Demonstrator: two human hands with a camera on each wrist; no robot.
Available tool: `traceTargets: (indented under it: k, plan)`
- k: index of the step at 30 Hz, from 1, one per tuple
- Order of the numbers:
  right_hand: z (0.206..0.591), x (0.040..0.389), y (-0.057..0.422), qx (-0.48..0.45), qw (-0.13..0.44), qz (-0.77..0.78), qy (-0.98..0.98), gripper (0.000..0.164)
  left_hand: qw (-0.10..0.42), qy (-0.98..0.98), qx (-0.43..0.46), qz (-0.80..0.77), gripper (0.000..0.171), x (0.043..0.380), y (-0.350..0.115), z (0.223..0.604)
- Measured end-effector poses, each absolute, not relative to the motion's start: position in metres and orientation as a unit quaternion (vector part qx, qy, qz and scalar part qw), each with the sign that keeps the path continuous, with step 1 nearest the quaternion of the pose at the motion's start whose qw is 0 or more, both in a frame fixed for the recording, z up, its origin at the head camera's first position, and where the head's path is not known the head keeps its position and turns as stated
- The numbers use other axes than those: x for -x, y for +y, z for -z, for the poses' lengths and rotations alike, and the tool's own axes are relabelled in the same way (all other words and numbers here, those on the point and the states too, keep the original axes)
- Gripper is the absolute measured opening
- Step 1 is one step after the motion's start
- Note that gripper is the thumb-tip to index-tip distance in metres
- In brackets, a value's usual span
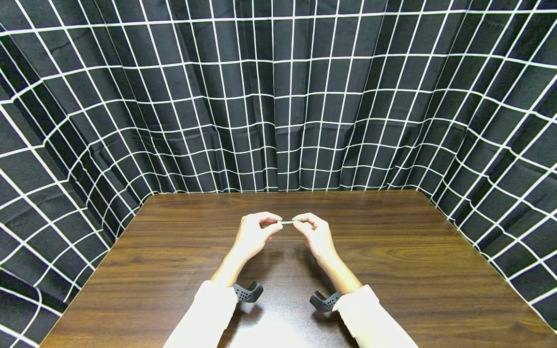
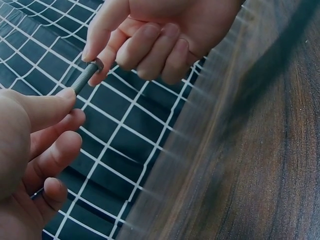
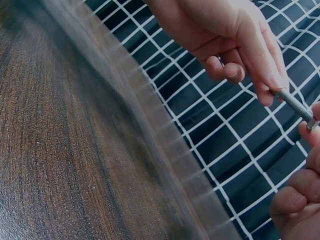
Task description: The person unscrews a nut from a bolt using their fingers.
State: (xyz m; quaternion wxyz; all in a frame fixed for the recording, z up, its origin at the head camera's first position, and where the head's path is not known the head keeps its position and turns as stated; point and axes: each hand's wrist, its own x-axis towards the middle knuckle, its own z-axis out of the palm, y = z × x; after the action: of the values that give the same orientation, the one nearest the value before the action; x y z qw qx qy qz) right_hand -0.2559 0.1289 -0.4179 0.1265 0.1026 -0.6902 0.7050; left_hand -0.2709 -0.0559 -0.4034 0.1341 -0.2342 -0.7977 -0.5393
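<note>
A grey metal bolt [image 1: 286, 223] is held nearly level between my two hands above the table. My left hand [image 1: 252, 236] pinches one end of its threaded shank between thumb and forefinger. At the other end, my right hand [image 1: 319, 238] grips the wider piece with thumb and forefinger. In the left wrist view the threads of the bolt [image 2: 85, 79] show between the fingertips. Whether the wider piece [image 3: 312, 124] is the bolt's head or a nut cannot be told, since fingers partly cover it.
Below the hands lies a brown wood-grain table [image 1: 174, 241]. Dark curtains with a white grid [image 1: 287, 96] hang behind it and along both sides. Each wrist wears a dark grey camera band, one on the left [image 1: 249, 292] and one on the right [image 1: 325, 301].
</note>
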Motion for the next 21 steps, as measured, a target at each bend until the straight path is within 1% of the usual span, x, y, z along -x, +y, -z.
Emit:
traceTargets:
  k: [10,15,21]
  plan:
    - [0.4177,0.2559,0.1312,-0.152,0.135,-0.689,-0.696,0.021,0.139,-0.794,0.231,0.544,0.014,0.2727,-0.0568,0.4065]
    - [0.4175,0.2552,0.1317,-0.179,0.154,-0.676,-0.698,0.024,0.138,-0.795,0.227,0.545,0.013,0.2720,-0.0575,0.4067]
    - [0.4193,0.2564,0.1319,-0.184,0.167,-0.668,-0.701,0.024,0.133,-0.792,0.229,0.550,0.015,0.2726,-0.0568,0.4070]
